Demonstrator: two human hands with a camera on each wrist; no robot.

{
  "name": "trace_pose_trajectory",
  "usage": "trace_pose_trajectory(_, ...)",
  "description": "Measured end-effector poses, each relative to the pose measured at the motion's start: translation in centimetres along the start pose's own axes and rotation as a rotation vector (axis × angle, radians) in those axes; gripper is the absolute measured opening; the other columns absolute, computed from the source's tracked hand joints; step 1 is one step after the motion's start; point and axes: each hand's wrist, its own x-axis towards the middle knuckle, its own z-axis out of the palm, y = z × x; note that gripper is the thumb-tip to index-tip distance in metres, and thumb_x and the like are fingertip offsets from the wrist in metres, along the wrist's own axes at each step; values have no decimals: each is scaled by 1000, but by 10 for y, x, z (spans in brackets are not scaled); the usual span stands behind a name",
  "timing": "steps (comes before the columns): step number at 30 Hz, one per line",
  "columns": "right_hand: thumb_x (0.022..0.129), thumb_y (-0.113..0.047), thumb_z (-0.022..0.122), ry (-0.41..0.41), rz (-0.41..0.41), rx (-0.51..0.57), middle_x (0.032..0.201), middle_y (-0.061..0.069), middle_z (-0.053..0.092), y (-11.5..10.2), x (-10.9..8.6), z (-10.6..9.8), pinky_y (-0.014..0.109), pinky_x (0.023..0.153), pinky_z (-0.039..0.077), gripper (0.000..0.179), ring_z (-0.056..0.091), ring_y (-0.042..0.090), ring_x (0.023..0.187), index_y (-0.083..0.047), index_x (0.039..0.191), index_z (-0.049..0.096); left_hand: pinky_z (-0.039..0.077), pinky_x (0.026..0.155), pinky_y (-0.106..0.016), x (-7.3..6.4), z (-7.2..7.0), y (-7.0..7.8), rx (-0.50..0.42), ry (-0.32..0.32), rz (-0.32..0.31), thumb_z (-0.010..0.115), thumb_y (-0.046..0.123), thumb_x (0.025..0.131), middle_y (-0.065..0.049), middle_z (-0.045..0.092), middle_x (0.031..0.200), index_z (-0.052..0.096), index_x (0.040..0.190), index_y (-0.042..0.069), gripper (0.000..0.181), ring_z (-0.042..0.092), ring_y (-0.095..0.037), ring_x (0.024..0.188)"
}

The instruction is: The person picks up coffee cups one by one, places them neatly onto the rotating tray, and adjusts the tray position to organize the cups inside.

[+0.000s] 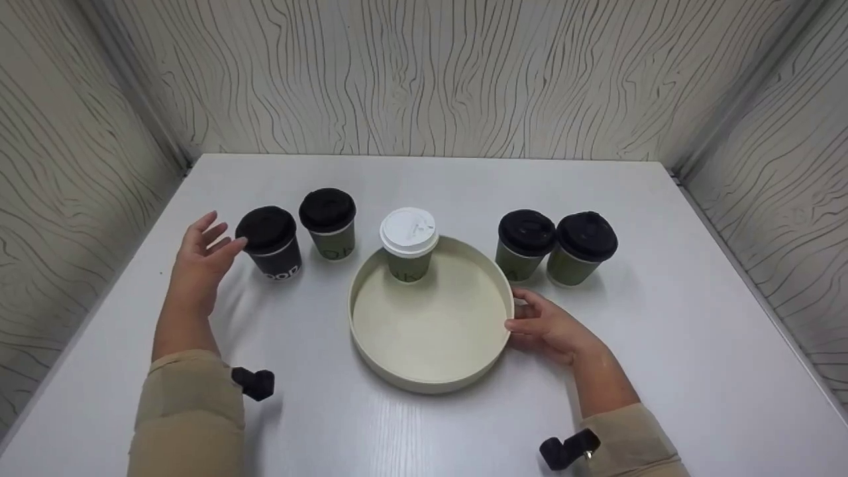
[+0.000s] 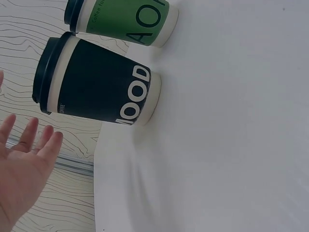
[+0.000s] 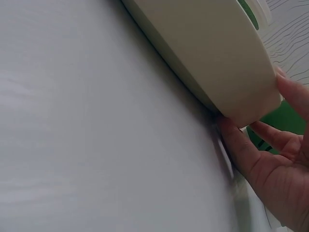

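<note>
A round cream tray with a raised rim sits on the white table. One green paper cup with a white lid stands upright inside it, near the far rim. My right hand grips the tray's right side; in the right wrist view the thumb is at the rim and a finger reaches to the bottom edge. At the left, my left hand is beside a dark cup with a black lid, its fingers spread. The left wrist view shows a gap between that hand and the dark cup.
Just right of the dark cup stands a green cup with a black lid. Two more black-lidded green cups, one nearer the tray and one farther right, stand close together. Wood-grain patterned panels enclose the table's back and sides.
</note>
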Motion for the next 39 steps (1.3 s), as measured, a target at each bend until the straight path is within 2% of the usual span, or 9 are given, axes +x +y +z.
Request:
trace_pose_trajectory(5,79,1,66,-6,14,17,110,20,52,1,-1,2,34,82,50,76,61,22,92,1,141,21,20,110,-39,2,2,-5,9,-23,-19,68,32,82,-4,13,152,13,146,29,85,16,-23,138)
trace_pose_trajectory(13,80,1,65,-39,18,29,107,16,55,1,-3,4,35,80,51,77,62,20,86,-1,141,18,20,110,-37,4,6,-11,-81,-48,-61,69,30,81,-4,10,153,13,146,30,86,19,-21,137)
trace_pose_trajectory(16,80,1,65,-43,15,20,107,16,55,1,-4,4,35,79,51,78,62,20,86,-2,141,18,19,110,-37,6,8,-13,-87,-55,-66,69,29,81,-5,9,153,12,146,30,86,20,-22,137)
trace_pose_trajectory(25,80,0,65,-36,6,-3,107,16,56,4,-4,3,35,79,51,77,62,21,88,-3,141,18,20,110,-38,11,13,-19,-39,-83,-63,69,28,81,-9,4,153,11,147,30,87,15,-25,138)
trace_pose_trajectory(33,81,0,64,-39,9,16,108,16,54,4,-3,3,36,79,51,78,62,21,87,-5,142,16,22,109,-40,14,17,-19,23,-84,-77,70,33,80,-9,5,153,11,147,29,90,15,-26,138)
trace_pose_trajectory(39,80,2,64,-40,11,32,108,15,53,4,-4,3,35,79,50,80,61,20,89,-6,143,15,22,109,-41,15,19,-18,25,-101,-39,71,29,80,-11,9,152,11,147,24,91,19,-27,137)
